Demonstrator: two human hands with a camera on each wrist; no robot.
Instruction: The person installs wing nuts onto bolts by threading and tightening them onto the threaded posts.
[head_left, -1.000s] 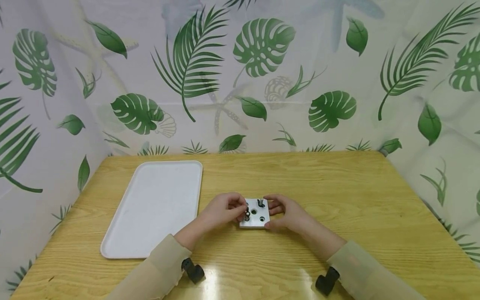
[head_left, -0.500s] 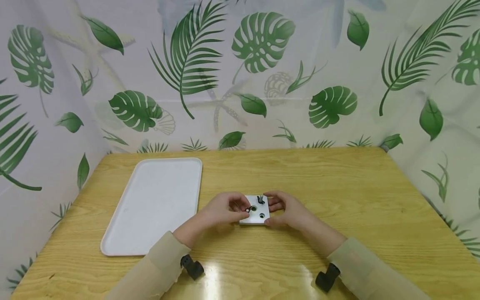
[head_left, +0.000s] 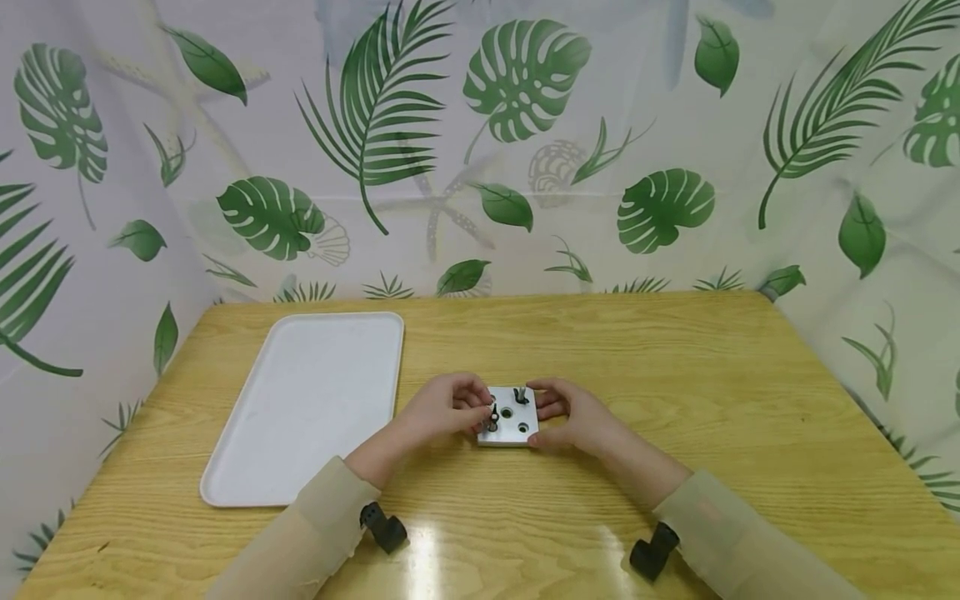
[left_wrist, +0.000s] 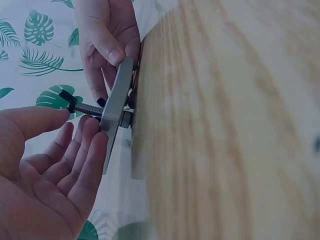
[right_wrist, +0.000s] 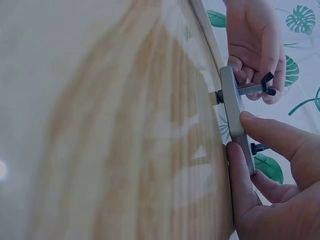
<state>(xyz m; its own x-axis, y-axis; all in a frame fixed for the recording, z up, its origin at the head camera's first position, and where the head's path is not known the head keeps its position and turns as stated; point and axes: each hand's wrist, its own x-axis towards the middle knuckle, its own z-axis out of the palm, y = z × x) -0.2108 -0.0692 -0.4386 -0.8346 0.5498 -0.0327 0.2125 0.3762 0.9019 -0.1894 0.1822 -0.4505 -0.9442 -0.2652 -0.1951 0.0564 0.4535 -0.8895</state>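
Both hands are at a square metal plate (head_left: 507, 432) with several holes, close over the table. In the head view my left hand (head_left: 446, 407) is at its left side, around a bolt (left_wrist: 89, 109) that stands through the plate. A black wing nut (left_wrist: 70, 101) sits near the bolt's free end, with the left thumb against it and the other fingertips by the bolt and plate. The bolt head (left_wrist: 126, 119) shows under the plate. My right hand (head_left: 576, 419) grips the plate's right edge between thumb and fingers. Another black wing nut (head_left: 521, 397) sits on a second bolt at the far right corner.
A white tray (head_left: 307, 400) lies on the left of the wooden table (head_left: 675, 358), beside the left forearm. Leaf-patterned cloth (head_left: 517, 167) hangs behind the table and along its sides. Each sleeve carries a black wrist camera (head_left: 384, 528).
The left fingers moved right over the wing nut half a second ago, then drew back left, uncovering it. The right hand keeps its grip on the plate. The view tilts slightly.
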